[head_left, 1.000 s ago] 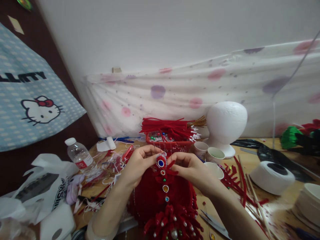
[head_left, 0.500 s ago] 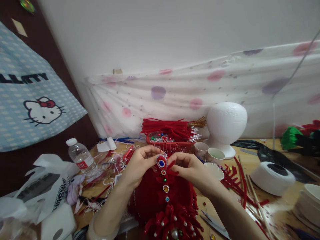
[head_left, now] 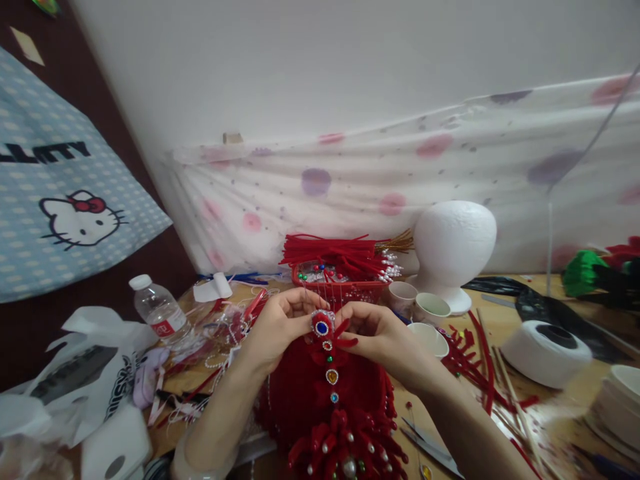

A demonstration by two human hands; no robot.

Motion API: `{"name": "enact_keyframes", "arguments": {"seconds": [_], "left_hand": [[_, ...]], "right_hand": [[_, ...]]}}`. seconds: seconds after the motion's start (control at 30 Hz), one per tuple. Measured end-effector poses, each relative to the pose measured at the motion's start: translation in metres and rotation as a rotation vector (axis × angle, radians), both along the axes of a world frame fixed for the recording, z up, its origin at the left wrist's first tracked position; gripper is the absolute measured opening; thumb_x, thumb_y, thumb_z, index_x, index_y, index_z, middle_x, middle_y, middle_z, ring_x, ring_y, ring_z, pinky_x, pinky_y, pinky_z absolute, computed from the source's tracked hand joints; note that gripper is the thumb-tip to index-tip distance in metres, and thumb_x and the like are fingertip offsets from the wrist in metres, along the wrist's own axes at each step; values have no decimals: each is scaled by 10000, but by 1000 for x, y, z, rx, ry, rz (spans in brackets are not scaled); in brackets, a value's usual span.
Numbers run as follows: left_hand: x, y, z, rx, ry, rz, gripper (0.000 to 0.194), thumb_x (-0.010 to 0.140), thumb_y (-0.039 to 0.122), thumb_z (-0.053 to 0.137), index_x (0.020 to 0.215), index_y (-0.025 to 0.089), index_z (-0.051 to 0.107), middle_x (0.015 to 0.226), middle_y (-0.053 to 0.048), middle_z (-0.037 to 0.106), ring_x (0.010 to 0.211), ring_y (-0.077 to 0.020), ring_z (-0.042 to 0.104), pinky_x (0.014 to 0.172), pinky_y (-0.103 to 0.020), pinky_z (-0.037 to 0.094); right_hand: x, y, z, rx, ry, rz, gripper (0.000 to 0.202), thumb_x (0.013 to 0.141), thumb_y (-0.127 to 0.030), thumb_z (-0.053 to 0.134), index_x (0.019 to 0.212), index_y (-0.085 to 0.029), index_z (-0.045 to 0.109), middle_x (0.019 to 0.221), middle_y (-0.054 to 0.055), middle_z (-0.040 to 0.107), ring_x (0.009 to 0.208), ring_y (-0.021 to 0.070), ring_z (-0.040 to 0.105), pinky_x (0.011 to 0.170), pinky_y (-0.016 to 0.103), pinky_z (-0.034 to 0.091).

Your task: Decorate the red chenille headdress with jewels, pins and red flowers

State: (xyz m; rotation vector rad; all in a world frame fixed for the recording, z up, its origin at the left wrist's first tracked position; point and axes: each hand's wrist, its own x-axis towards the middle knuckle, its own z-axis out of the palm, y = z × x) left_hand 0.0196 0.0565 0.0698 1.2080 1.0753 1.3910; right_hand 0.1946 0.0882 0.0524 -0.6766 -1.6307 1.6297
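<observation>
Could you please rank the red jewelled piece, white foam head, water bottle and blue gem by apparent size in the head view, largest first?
1. Red jewelled piece
2. White foam head
3. Water bottle
4. Blue gem
Nearness may exaggerate the first.

a plain pale grey wall (head_left: 320, 67) rises behind a wooden surface (head_left: 501, 317), its lower part covered by a creased white sheet (head_left: 280, 180) with pink and purple spots. at left is a dark brown panel (head_left: 73, 73), with blue checked fabric (head_left: 30, 200) in front showing a white cartoon cat (head_left: 83, 223). a thin cord (head_left: 549, 233) hangs at right. the light is soft and dim.
</observation>
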Motion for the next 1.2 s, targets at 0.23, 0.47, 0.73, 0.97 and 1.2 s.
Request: {"name": "enact_keyframes", "arguments": {"seconds": [0.23, 0.47, 0.73, 0.97, 1.2], "left_hand": [[1, 1, 0, 10, -5, -2, 285, 502, 242, 903, 679, 156, 697, 634, 30, 681, 583, -78, 562, 575, -181, 441], [0, 0, -1, -1, 9, 13, 272, 500, 215, 891, 687, 156, 702, 651, 20, 691, 596, -86, 575, 574, -180, 449], [-4, -3, -2, -71, 63, 15, 295, 638, 389, 820, 797, 149, 758, 658, -10, 692, 535, -84, 549, 479, -172, 405], [-6, -5, 1, -91, 75, 14, 350, 682, 431, 784, 892, 150, 773, 689, -20, 689, 501, -70, 501, 427, -162, 367], [-9, -6, 6, -90, 109, -24, 352, 736, 429, 757, 956, 154, 765, 772, -34, 693, 553, -75, 533, 452, -160, 396]], "right_hand": [[0, 1, -1, 56, -10, -14, 267, 680, -360, 814, 742, -173, 634, 689, -36, 600, 609, 85, 458, 586, 231, 326], [0, 1, -1, 35, -19, -10, 297, 653, -373, 834, 734, -167, 636, 684, -37, 601, 611, 82, 470, 590, 224, 337], [3, 3, -1, -9, 0, 33, 340, 642, -429, 861, 743, -171, 664, 736, -19, 655, 666, 94, 547, 635, 227, 416], [6, 3, 4, -52, 11, 69, 353, 634, -455, 865, 791, -192, 689, 747, -18, 680, 702, 111, 607, 715, 262, 476], [14, 4, 9, -50, -49, 89, 355, 697, -443, 828, 918, -198, 696, 846, 6, 701, 773, 128, 639, 773, 282, 501]]}}
